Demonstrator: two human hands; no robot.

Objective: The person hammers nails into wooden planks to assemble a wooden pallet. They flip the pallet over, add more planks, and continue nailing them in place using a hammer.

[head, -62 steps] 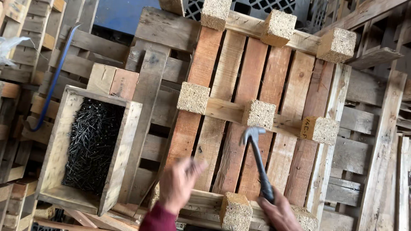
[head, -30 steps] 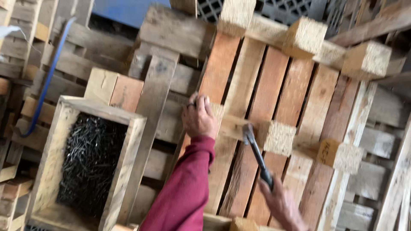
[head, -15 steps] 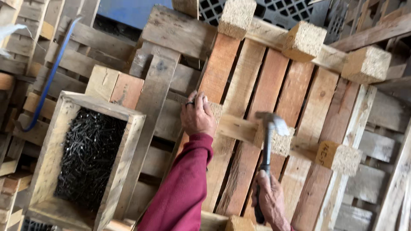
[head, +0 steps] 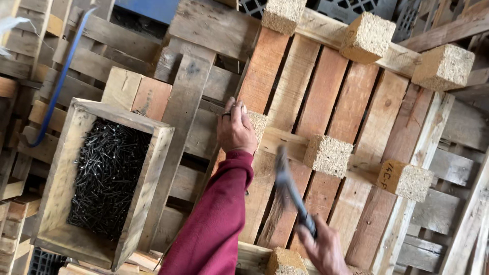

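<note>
Hammer [head: 290, 196], blurred, sits clenched in the right hand [head: 326, 252] low over the pallet [head: 316, 97], its head near the middle block [head: 328, 155]. The left hand [head: 235, 128], in a maroon sleeve [head: 214, 224], pinches a small dark thing at the left block [head: 257, 125]; I cannot tell what it is. A box [head: 61, 168] of nails [head: 107, 178] stands just left.

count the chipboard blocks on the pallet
7: three along the top edge, three on the middle rail, one at the bottom. Others may be hidden.
</note>
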